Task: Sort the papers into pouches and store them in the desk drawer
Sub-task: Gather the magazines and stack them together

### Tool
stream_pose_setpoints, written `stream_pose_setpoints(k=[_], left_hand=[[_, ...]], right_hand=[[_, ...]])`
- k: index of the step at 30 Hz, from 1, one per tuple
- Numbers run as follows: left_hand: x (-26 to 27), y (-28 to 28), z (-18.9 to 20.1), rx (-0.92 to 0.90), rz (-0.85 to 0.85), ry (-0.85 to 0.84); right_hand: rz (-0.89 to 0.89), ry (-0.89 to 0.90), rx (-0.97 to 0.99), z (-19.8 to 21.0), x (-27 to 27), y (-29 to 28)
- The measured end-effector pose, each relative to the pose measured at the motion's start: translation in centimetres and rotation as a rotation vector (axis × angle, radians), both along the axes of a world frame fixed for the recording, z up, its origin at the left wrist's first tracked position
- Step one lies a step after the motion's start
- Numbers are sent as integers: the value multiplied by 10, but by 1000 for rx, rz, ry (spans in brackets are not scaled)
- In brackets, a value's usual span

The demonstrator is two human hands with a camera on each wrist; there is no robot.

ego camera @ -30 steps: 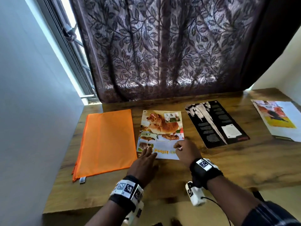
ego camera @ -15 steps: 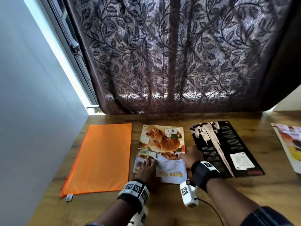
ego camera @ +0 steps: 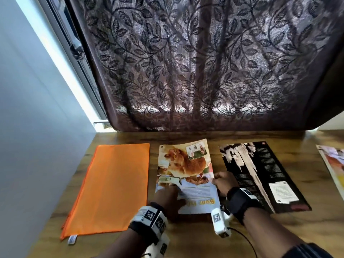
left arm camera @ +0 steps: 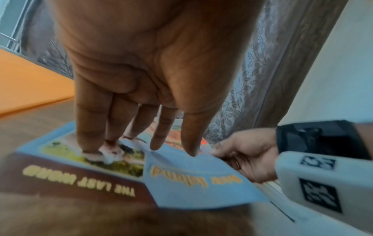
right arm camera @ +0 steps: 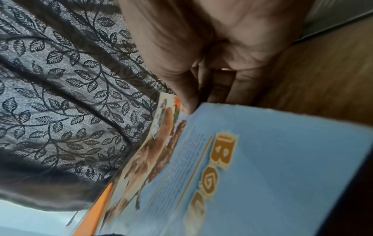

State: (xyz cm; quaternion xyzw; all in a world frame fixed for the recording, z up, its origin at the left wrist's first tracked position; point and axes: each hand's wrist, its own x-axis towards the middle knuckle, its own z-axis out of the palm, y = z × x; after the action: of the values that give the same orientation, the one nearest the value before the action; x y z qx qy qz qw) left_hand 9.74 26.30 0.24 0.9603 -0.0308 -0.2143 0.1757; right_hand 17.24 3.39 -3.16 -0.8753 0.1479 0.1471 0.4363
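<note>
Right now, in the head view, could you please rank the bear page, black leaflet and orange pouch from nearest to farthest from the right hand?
1. Bear page: pinched by the right hand.
2. Black leaflet: just right.
3. Orange pouch: far left.

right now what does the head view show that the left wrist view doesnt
Only the head view shows the black paper to the right of the bear paper, a third paper at the desk's right edge, and the whole orange pouch.

Only the left wrist view shows a second sheet reading THE LAST WORD under the bear paper, with the left hand's straight fingers pressing on it.

Both show the left hand, the right hand pinching the bear paper's right edge, part of the pouch and the curtain.
</note>
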Motion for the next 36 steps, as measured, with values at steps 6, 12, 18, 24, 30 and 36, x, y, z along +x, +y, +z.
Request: stream_pose_setpoints(k=[6, 12, 18, 24, 30, 36], left_hand=[[25, 45, 1, -190, 328, -141], [38, 62, -14, -303, 415, -131], [36, 65, -18, -623, 580, -78], [32, 71, -23, -932, 591, -15], [45, 80, -2, -739, 383, -187], [59, 76, 44, -341, 214, -331]], right_hand=[[-74, -50, 163, -1, -5, -5], [-197, -56, 322, -6, -9, -5], [-206, -70, 353, -5, -14, -2], [-174, -87, 393, -2, -15, 1], [-145, -325, -71, 21, -9, 10], [380, -837, -399, 88, 10, 50]])
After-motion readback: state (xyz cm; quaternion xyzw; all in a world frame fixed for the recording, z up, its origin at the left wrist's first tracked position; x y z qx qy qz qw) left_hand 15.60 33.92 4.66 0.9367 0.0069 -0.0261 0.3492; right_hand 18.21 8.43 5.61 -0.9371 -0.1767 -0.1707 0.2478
